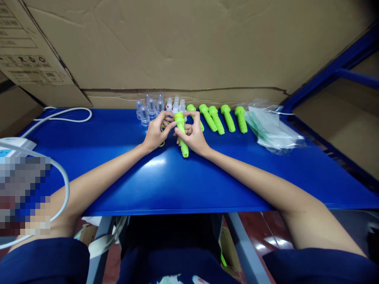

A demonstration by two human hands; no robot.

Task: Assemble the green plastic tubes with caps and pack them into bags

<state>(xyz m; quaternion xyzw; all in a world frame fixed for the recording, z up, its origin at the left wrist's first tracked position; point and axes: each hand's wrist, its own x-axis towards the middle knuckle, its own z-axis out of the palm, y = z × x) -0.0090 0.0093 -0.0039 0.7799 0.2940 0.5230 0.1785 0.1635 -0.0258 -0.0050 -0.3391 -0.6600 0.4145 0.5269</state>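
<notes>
A bright green, torch-shaped plastic handle (182,138) is held tilted above the blue table, its wide head away from me. My right hand (194,136) wraps its fingers and thumb around the handle, with the index finger up at the head. A thin yellow ring (179,114) sits around that head. My left hand (158,132) is closed, its thumb and index finger pinching the ring at the head's left side. More yellow rings (162,144) lie partly hidden under my left hand.
Several clear plastic caps (144,115) and white-based clear pieces (175,103) stand behind my hands. Several green handles (227,118) lie in a row to the right, beside plastic bags (274,128). A white power strip (17,146) and cable are at left. Cardboard (183,47) walls the back.
</notes>
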